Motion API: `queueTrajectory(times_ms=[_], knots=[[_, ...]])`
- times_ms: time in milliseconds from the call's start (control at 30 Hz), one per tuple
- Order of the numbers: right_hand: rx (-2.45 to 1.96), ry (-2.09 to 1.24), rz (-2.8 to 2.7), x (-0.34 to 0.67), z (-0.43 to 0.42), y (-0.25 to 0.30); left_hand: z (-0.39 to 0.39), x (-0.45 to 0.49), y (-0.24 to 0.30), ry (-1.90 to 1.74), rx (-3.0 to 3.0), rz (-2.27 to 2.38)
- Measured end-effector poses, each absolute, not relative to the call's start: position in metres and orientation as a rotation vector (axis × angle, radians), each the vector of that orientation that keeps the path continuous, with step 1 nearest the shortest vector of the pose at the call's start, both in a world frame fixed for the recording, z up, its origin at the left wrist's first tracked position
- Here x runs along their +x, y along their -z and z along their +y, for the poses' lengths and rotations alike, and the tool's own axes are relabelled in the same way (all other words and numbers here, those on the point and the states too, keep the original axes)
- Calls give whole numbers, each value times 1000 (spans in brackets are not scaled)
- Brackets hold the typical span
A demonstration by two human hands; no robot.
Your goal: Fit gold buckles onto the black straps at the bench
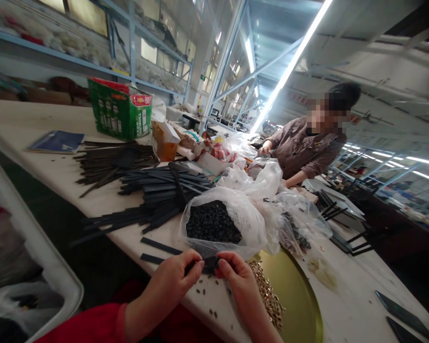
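Observation:
My left hand [173, 278] is closed in a pinch on a dark strip [210, 263], low over the table's near edge. At the strip's other side, the thumb and fingers of my right hand [238, 274] press together on it; whether a small piece is also there, I cannot tell. Just beyond both hands sits an open white plastic bag [250, 221] full of small black pieces [212, 223]. To the right of my right hand, many small gold-coloured metal pieces [268, 293] lie on a round gold tray [300, 290]. Two loose black strips [160, 246] lie left of the bag.
Piles of dark strips [157, 188] cover the table's left part, near a blue booklet [57, 142] and a green box [119, 112]. Across the table a person in a checked shirt [296, 147] works beside plastic bags. A white bin [62, 271] stands at lower left. A phone-like dark slab [407, 312] lies right.

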State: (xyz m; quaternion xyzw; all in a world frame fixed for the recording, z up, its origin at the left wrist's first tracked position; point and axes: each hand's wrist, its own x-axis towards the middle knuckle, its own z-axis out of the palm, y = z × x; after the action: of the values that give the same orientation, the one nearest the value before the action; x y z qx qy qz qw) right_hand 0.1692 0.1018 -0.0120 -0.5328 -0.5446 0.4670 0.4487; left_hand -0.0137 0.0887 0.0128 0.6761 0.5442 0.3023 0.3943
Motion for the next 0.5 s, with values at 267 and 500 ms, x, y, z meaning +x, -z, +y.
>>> queueTrajectory(times_ms=[267,500], knots=[[-1281,-1045,-1160,150,57,23,61,-15,-12,-708,1832,1409],[-1288,-978,-1385,151,41,31,50,-24,-16,-615,1902,1342]])
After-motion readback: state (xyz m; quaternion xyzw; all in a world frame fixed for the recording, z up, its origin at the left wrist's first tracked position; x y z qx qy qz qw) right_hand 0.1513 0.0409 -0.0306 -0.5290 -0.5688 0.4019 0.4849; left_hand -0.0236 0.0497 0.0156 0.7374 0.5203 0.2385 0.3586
